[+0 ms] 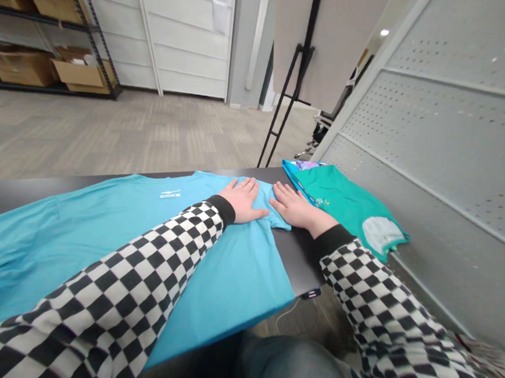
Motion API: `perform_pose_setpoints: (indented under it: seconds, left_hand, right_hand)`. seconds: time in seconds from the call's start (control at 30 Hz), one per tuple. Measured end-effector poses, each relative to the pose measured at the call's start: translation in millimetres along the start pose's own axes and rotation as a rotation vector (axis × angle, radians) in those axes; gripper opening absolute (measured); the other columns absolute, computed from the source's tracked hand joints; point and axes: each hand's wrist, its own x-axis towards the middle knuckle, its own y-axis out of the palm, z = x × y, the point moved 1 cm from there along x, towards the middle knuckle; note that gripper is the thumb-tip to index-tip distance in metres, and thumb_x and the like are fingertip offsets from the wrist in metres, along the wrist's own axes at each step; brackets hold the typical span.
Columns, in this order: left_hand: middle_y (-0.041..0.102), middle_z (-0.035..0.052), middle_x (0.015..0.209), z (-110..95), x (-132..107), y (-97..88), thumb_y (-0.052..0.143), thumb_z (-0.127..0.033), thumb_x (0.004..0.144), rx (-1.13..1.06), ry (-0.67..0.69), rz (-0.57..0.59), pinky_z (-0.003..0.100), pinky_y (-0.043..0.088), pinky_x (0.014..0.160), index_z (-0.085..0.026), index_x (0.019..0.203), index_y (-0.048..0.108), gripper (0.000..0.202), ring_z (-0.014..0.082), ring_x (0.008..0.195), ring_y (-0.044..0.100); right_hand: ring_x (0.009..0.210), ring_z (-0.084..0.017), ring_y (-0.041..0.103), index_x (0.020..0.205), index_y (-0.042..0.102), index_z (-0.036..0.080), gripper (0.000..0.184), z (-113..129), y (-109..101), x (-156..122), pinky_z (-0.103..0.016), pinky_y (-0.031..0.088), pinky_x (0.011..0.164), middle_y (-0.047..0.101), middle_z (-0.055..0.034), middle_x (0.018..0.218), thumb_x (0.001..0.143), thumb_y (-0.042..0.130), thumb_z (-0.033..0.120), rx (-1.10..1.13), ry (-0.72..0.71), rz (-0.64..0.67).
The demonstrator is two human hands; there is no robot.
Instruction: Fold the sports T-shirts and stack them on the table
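Observation:
A light blue T-shirt (114, 225) with a white ERKE logo lies spread across the dark table (297, 262), part of it hanging over the near edge. My left hand (243, 201) rests flat on the shirt near one sleeve, fingers stretched out. Just to its right, my right hand (297, 207) lies flat with fingers spread, its fingertips on the end of that sleeve. Neither hand grips the cloth. Close beyond my right hand is a pile of folded clothes with a green garment (343, 196) on top.
A grey perforated panel (450, 123) borders the table on the right. Behind the table stands a board on a black metal stand (286, 98). Cardboard boxes (24, 66) sit on a black shelf at the far left. A small dark object (310, 294) is at the table's near edge.

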Motion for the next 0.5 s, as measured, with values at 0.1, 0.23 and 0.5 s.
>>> perform_pose_setpoints:
  seconds: [0.1, 0.23, 0.5]
  left_hand:
    - [0.022, 0.0206, 0.187, 2.7, -1.7, -0.7, 0.031, -0.084, 0.104, -0.001, -0.047, -0.031, 0.059, 0.014, 0.141, -0.007, 0.179, 0.03, 0.108, 0.0371, 0.175, 0.019]
    - [0.024, 0.0203, 0.186, 6.0, -0.5, -1.9, 0.03, -0.081, 0.106, -0.023, -0.084, -0.051, 0.059, 0.015, 0.141, -0.007, 0.178, 0.033, 0.103, 0.0358, 0.175, 0.022]
    - [0.024, 0.0173, 0.187, 6.3, 4.7, -0.9, 0.032, -0.065, 0.109, -0.026, -0.107, -0.066, 0.062, 0.016, 0.14, -0.012, 0.179, 0.033, 0.089, 0.0337, 0.174, 0.023]
  right_hand:
    - [0.176, -0.036, 0.012, 0.184, 0.022, 0.023, 0.089, -8.4, 0.8, -5.5, -0.063, 0.017, 0.14, 0.012, -0.0084, 0.19, 0.111, 0.026, 0.075, -0.016, 0.068, 0.021]
    - [0.175, -0.039, 0.016, 0.182, 0.026, 0.015, 0.088, -11.2, -3.3, -8.4, -0.064, 0.022, 0.139, 0.015, -0.0161, 0.189, 0.113, 0.03, 0.069, -0.037, 0.127, -0.018]
    - [0.176, -0.035, 0.015, 0.178, 0.037, 0.014, 0.072, 52.8, -26.4, 32.2, -0.063, 0.019, 0.14, 0.022, -0.0134, 0.188, 0.116, 0.029, 0.048, 0.114, -0.207, -0.194]
